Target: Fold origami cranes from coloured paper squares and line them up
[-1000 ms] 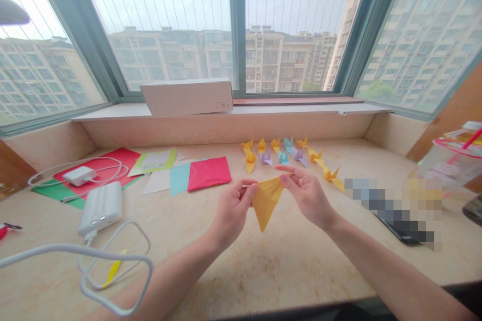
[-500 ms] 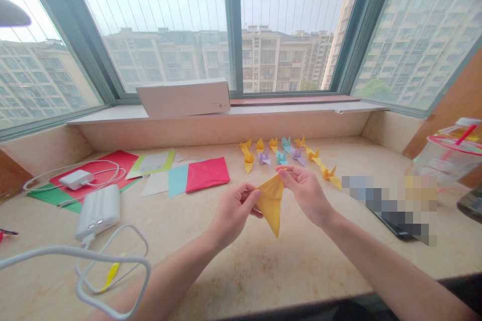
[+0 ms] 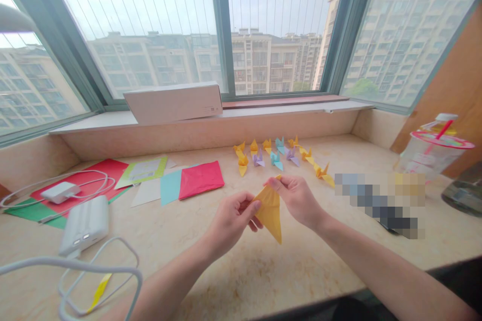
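A folded yellow paper (image 3: 271, 211), narrow and pointing down, hangs above the beige stone counter (image 3: 263, 271). My left hand (image 3: 231, 218) pinches its left edge with thumb and fingers closed. My right hand (image 3: 297, 198) pinches its top corner from the right. Behind them a row of several small folded paper cranes (image 3: 278, 155) in yellow, blue and purple stands on the counter.
Flat sheets lie at the left: pink paper (image 3: 201, 179), blue, white, green and red ones. A white power bank (image 3: 85, 223) with looping cables, a white charger (image 3: 60, 191), a long white box (image 3: 173, 102) on the sill, a lidded cup (image 3: 431, 153) at right.
The yellow paper has been folded narrower, from a wide triangle to a slim pointed shape. Both hands came closer together, and the view shifted slightly right.
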Available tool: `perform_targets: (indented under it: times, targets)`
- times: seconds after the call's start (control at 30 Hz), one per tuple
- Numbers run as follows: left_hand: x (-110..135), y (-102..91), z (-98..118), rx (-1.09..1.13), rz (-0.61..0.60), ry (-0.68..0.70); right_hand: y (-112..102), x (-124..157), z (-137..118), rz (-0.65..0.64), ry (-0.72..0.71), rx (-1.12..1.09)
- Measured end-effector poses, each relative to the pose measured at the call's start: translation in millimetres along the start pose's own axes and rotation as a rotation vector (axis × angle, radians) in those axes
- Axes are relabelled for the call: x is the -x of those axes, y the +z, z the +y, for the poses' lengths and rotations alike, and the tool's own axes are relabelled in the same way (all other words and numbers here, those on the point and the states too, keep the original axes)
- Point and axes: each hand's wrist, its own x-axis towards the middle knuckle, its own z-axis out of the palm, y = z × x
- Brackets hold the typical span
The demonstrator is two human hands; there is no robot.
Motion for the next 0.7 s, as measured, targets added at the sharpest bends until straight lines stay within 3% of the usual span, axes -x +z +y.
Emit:
perform_targets:
  times: [0.17, 0.3, 0.5, 0.7]
  targets:
    - [-1.5, 1.9, 3.1, 0.096, 0.022, 0.024, -1.9, -2.2, -4.0, -0.021, -0.020, -0.012]
    - [-6.1, -2.5, 4.7, 0.177, 0.124, 0.056, -2.1, -4.8, -8.8, -0.176, -0.042, -0.030]
    - [-9.5, -3.7, 3.7, 0.225, 0.286, 0.097, 4.7, -0.1, -6.9, -0.219, -0.047, 0.005]
    - [-7.9, -1.5, -0.1, 0.125, 0.187, 0.098, 6.3, 4.2, -1.1, -0.263, -0.010, -0.048]
